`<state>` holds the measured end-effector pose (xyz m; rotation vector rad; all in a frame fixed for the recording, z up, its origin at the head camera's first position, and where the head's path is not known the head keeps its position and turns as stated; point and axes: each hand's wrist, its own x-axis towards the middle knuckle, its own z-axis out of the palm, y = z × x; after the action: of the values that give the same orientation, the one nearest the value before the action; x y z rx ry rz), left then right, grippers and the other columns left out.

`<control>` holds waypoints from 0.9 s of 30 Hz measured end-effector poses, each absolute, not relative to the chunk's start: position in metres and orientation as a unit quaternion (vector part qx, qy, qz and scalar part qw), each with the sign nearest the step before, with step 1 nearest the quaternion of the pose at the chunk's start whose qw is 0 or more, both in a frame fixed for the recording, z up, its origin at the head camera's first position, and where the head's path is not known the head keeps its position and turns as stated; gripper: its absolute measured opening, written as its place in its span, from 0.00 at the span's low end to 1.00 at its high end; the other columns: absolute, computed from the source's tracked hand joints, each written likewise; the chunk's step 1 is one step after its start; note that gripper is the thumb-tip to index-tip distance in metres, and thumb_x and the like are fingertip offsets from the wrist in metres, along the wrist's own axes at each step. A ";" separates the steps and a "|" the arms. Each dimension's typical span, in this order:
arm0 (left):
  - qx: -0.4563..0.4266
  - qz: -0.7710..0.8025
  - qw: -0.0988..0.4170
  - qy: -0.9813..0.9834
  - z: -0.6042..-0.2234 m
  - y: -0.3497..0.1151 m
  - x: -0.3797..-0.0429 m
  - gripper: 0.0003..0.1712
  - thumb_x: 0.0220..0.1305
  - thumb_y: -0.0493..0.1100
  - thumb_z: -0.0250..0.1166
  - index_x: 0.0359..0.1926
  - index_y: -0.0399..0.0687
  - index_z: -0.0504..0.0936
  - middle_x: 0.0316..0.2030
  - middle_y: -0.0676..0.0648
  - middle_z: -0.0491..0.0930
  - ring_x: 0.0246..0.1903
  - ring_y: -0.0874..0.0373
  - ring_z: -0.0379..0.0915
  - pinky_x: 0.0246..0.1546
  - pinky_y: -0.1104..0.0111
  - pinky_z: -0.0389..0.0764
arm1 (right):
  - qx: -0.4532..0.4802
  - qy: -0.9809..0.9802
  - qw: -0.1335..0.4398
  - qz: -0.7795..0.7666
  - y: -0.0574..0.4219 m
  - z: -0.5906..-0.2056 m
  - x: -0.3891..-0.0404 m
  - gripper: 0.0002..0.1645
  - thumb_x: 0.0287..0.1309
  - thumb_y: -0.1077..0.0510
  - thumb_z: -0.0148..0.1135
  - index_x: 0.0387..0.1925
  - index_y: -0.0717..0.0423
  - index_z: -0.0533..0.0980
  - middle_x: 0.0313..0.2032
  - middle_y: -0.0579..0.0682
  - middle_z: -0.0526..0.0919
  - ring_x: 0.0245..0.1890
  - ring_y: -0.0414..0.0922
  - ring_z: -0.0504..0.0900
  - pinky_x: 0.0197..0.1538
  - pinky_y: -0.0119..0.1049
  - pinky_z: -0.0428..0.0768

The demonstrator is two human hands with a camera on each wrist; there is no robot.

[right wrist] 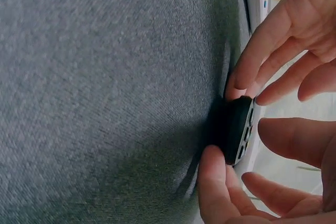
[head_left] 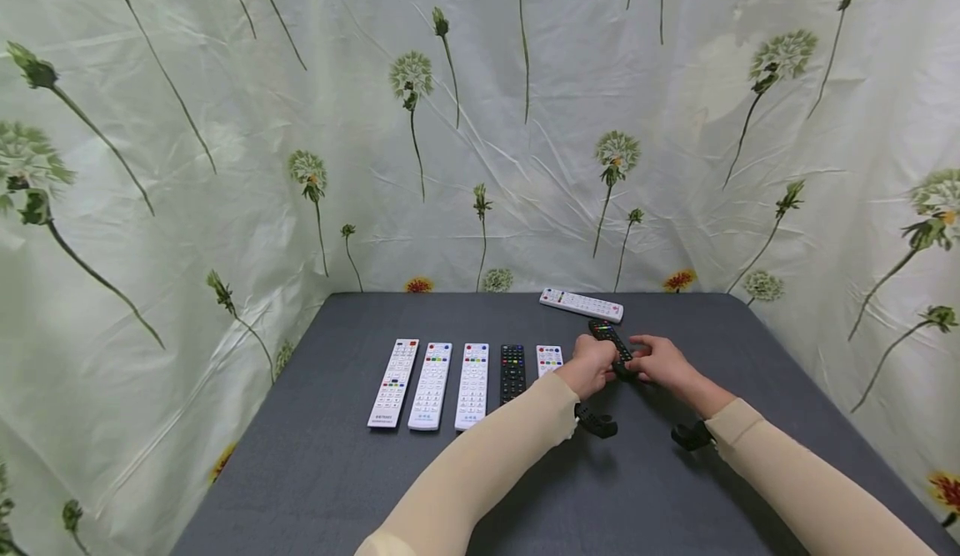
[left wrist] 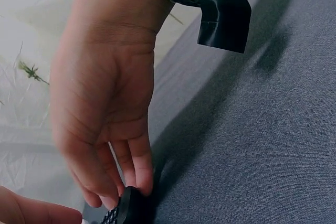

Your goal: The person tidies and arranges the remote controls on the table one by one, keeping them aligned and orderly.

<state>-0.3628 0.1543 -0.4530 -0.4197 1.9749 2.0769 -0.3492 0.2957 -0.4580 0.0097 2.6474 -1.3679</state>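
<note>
A black remote control [head_left: 612,346] lies aslant on the right half of the dark grey table. My left hand [head_left: 595,363] pinches its left edge near the close end, between thumb and fingertips. On the other side, fingertips of my right hand [head_left: 662,364] touch its right edge. In the right wrist view the remote's dark end shows between both hands, and the right thumb [right wrist: 294,137] stands slightly off its button face. Left of my hands is a short white remote [head_left: 549,359], its lower part hidden by my left arm. Behind lies another white remote [head_left: 581,304], turned nearly sideways.
Further left, a black remote [head_left: 513,371] and three white remotes, one of them the leftmost remote [head_left: 393,383], stand in a row, side by side. A flowered white curtain [head_left: 480,122] surrounds the table [head_left: 315,489]. Black camera mounts [head_left: 596,421] hang at both wrists.
</note>
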 end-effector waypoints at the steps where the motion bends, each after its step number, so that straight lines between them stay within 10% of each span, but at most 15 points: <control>1: -0.145 0.711 0.120 0.677 -0.453 0.154 -0.364 0.17 0.50 0.22 0.59 0.42 0.37 0.77 0.28 0.45 0.77 0.25 0.56 0.75 0.39 0.57 0.85 | 0.005 0.882 0.082 -0.463 0.296 -0.458 -0.350 0.38 0.64 0.66 0.60 0.70 0.76 0.58 0.56 0.75 0.73 0.48 0.57 0.81 0.45 0.44 0.84; 13: -0.152 0.670 0.066 0.723 -0.461 0.155 -0.366 0.15 0.39 0.18 0.62 0.25 0.39 0.79 0.17 0.48 0.75 0.10 0.60 0.64 0.09 0.71 0.65 | 0.015 0.839 0.111 -0.532 0.300 -0.463 -0.353 0.32 0.63 0.69 0.60 0.66 0.79 0.64 0.61 0.75 0.70 0.44 0.45 0.83 0.48 0.43 0.83; 27: -0.117 0.661 0.022 0.741 -0.455 0.151 -0.359 0.24 0.32 0.19 0.63 0.36 0.36 0.86 0.26 0.47 0.76 0.16 0.56 0.67 0.14 0.68 0.68 | 0.012 0.841 0.098 -0.532 0.293 -0.450 -0.347 0.36 0.62 0.68 0.63 0.68 0.76 0.62 0.50 0.68 0.78 0.39 0.45 0.83 0.44 0.40 0.84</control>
<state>-0.3590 0.1510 -0.4547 -0.3639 2.2961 2.0484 -0.3471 0.2935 -0.4500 0.0348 2.4881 -1.5751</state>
